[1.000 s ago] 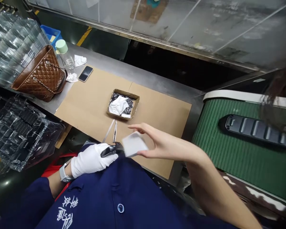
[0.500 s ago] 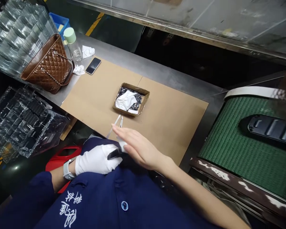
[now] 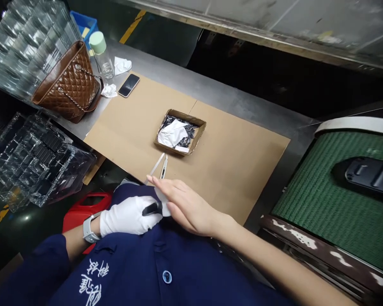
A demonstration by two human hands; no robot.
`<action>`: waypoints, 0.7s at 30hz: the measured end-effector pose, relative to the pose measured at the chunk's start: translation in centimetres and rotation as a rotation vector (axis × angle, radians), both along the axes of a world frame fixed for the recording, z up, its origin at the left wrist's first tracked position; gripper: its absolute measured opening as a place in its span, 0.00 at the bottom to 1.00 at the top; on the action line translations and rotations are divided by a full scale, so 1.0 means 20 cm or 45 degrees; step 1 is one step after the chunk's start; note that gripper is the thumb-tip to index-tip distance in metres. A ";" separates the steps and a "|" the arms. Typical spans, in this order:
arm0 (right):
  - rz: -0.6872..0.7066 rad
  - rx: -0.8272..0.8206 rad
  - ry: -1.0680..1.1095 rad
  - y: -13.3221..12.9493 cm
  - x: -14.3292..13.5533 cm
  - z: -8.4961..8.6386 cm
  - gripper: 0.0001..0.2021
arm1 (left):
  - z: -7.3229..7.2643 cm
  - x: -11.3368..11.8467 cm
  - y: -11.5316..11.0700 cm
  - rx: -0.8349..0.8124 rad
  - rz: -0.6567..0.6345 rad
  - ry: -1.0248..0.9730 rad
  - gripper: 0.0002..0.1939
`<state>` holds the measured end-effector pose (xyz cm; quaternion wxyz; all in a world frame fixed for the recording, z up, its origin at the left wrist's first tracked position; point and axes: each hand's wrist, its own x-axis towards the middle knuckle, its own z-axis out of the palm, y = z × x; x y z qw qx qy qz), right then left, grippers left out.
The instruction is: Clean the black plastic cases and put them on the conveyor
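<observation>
The left hand (image 3: 130, 216), in a white fabric glove, clasps a smooth black part (image 3: 151, 208) before the navy shirt (image 3: 130, 263). Against its right end sits a flat white pad (image 3: 163, 201), touched by the bare right hand (image 3: 188, 206), fingers extended, grip hidden. Farther right, a ribbed green belt (image 3: 306, 195).

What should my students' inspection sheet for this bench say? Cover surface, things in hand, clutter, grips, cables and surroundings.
Surface: cardboard sheet on a metal table.
Things in hand: black part and white piece, both partly hidden.
Clutter: open box with dark scraps and white paper; slim cutter; phone; bottle; brown bag; crumpled tissues.
Grips: left grip, gloved, closed around the black part; right grip, bare, fingers extended over the white piece.
Cables: nothing clearly seen.
Surroundings: green belt bearing a dark moulding, right; plastic-wrapped dark stack, left.
</observation>
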<state>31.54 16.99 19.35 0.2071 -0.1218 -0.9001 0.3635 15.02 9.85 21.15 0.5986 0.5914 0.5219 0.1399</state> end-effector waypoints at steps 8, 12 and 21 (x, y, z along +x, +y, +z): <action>-0.184 -0.304 0.093 -0.01 0.03 -0.05 0.28 | -0.02 -0.04 -0.02 -0.096 0.124 -0.029 0.13; -0.767 -0.812 0.400 -0.07 0.05 -0.12 0.09 | -0.03 -0.05 -0.04 -0.033 0.276 -0.147 0.16; -0.672 -0.889 0.196 -0.16 0.12 -0.16 0.13 | -0.03 -0.04 0.00 0.186 0.185 0.029 0.13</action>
